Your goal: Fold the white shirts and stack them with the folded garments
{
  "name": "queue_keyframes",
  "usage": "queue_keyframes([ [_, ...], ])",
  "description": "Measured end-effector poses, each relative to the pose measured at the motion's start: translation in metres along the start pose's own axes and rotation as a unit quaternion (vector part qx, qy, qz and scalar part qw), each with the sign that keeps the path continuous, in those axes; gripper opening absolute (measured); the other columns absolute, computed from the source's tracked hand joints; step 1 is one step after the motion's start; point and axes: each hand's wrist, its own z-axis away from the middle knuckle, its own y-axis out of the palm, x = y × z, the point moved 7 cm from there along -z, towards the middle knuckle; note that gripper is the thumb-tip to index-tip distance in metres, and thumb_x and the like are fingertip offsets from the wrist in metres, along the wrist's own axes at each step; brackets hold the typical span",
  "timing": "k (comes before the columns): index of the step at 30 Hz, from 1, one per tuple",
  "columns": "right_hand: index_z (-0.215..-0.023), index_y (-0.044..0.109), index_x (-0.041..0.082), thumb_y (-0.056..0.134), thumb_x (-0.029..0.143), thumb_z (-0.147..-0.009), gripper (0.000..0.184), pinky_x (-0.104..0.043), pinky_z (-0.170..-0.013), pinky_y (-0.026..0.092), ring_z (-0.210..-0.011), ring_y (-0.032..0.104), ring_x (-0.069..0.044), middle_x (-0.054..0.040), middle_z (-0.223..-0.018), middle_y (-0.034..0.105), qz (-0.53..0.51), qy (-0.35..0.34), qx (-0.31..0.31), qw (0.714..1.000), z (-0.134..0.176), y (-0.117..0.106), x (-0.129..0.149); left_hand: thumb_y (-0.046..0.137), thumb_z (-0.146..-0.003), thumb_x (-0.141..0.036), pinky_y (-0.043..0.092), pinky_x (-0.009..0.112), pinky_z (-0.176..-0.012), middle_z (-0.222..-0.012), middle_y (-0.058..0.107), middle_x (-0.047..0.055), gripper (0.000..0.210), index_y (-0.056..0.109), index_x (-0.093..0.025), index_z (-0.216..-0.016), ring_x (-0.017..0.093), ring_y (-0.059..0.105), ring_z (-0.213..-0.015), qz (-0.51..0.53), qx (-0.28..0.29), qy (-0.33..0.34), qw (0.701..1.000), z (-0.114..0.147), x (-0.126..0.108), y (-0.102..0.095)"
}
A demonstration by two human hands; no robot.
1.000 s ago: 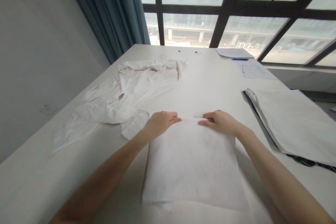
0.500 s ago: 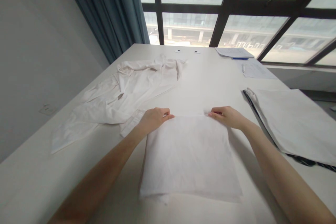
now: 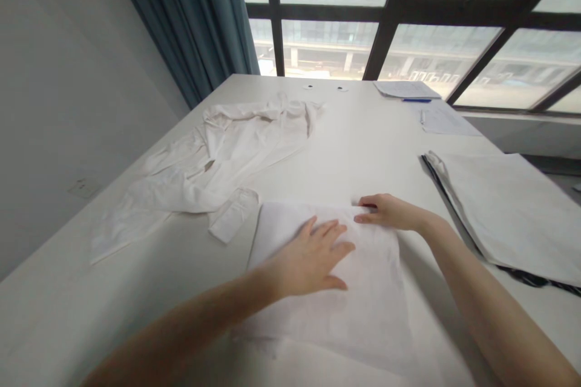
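A white folded garment point(image 3: 354, 314) lies flat on the white table in front of me; its exact kind does not show. My left hand point(image 3: 313, 257) rests palm down on its upper middle, fingers spread. At its far right corner, my right hand point(image 3: 385, 211) pinches the edge between thumb and fingers. Left of it a crumpled white long-sleeved shirt point(image 3: 245, 139) is spread out, one cuff point(image 3: 233, 214) reaching close to the folded garment's far left corner.
A stack of folded white cloth point(image 3: 512, 211) with a black layer beneath lies at the right. Papers point(image 3: 403, 90) and a blue pen point(image 3: 416, 100) are at the far right of the table point(image 3: 354, 133). A blue curtain point(image 3: 190, 18) hangs by the window.
My left hand has let go of the far left corner and moved right and nearer, flattening onto the cloth. My right hand stays at the far right corner.
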Motion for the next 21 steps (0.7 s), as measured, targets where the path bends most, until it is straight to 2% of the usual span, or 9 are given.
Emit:
queue_keyframes([
  [2,-0.077,0.062,0.019,0.057,0.057,-0.078,0.038,-0.027,-0.054,0.034,-0.06,0.05,-0.016,-0.0014,-0.067,0.06,-0.008,0.003,0.019,1.0,0.0,0.003,0.0,0.047,-0.084,-0.073,0.021,0.06,-0.111,-0.155,0.032,0.019,0.079,0.036,-0.023,-0.144,0.035,0.024,-0.144,0.008,0.016,0.017,1.0,0.004,-0.013,0.013],
  [4,-0.078,0.063,0.02,0.056,0.056,-0.08,0.037,-0.027,-0.054,0.034,-0.06,0.051,-0.016,-0.0011,-0.067,0.061,-0.001,-0.007,0.008,1.0,-0.002,0.002,0.0,0.042,-0.082,-0.078,0.017,0.063,-0.111,-0.157,0.025,0.021,0.087,0.028,-0.024,-0.149,0.037,0.018,-0.147,0.013,0.022,0.023,0.999,0.006,-0.015,0.022],
  [5,-0.079,0.063,0.02,0.055,0.055,-0.082,0.036,-0.028,-0.056,0.035,-0.061,0.052,-0.017,-0.0015,-0.068,0.061,0.013,-0.016,-0.017,1.0,-0.003,-0.001,0.0,0.041,-0.082,-0.078,0.016,0.063,-0.111,-0.158,0.023,0.021,0.088,0.026,-0.025,-0.15,0.037,0.016,-0.147,0.013,0.022,0.023,0.999,0.005,-0.012,0.025],
  [7,-0.082,0.063,0.02,0.054,0.051,-0.085,0.032,-0.029,-0.062,0.038,-0.068,0.056,-0.019,-0.0037,-0.074,0.064,0.063,-0.036,-0.107,0.992,-0.005,-0.012,0.0,0.04,-0.084,-0.077,0.014,0.063,-0.112,-0.159,0.02,0.021,0.086,0.026,-0.024,-0.151,0.036,0.014,-0.148,0.008,0.018,0.016,1.0,0.001,-0.002,0.027],
  [10,-0.089,0.063,0.02,0.054,0.043,-0.088,0.025,-0.033,-0.075,0.041,-0.083,0.059,-0.023,-0.0083,-0.087,0.067,0.121,-0.056,-0.252,0.958,-0.006,-0.025,-0.002,0.04,-0.089,-0.07,0.014,0.061,-0.113,-0.159,0.021,0.02,0.078,0.03,-0.023,-0.15,0.035,0.017,-0.148,-0.009,0.003,-0.017,1.0,-0.004,0.014,0.021],
  [12,-0.094,0.063,0.019,0.052,0.041,-0.09,0.025,-0.033,-0.079,0.042,-0.087,0.059,-0.023,-0.0094,-0.092,0.067,0.101,-0.056,-0.293,0.949,-0.009,-0.025,-0.007,0.041,-0.091,-0.066,0.015,0.06,-0.113,-0.157,0.026,0.02,0.073,0.033,-0.021,-0.148,0.034,0.021,-0.147,-0.016,-0.008,-0.031,0.999,-0.005,0.016,0.016],
  [16,-0.099,0.063,0.019,0.045,0.044,-0.093,0.032,-0.031,-0.075,0.042,-0.081,0.059,-0.021,-0.0087,-0.094,0.066,0.048,-0.035,-0.294,0.954,-0.013,-0.017,-0.018,0.043,-0.093,-0.062,0.02,0.056,-0.114,-0.152,0.038,0.016,0.061,0.047,-0.019,-0.136,0.031,0.03,-0.143,-0.006,-0.03,0.034,0.999,-0.003,-0.007,0.009],
  [18,-0.097,0.064,0.018,0.044,0.047,-0.092,0.035,-0.03,-0.069,0.04,-0.074,0.057,-0.019,-0.0068,-0.086,0.066,0.043,-0.016,-0.283,0.958,-0.013,-0.017,-0.022,0.047,-0.092,-0.06,0.022,0.053,-0.115,-0.148,0.044,0.015,0.056,0.055,-0.016,-0.125,0.031,0.033,-0.141,0.0,-0.036,0.075,0.997,-0.002,-0.018,0.01],
  [21,-0.092,0.065,0.019,0.045,0.053,-0.09,0.039,-0.029,-0.062,0.036,-0.063,0.051,-0.017,-0.002,-0.069,0.061,0.013,0.001,-0.256,0.967,-0.012,-0.019,-0.025,0.056,-0.091,-0.05,0.027,0.052,-0.113,-0.143,0.05,0.012,0.042,0.059,-0.016,-0.116,0.03,0.037,-0.138,-0.003,-0.034,0.1,0.994,-0.002,-0.026,0.011],
])
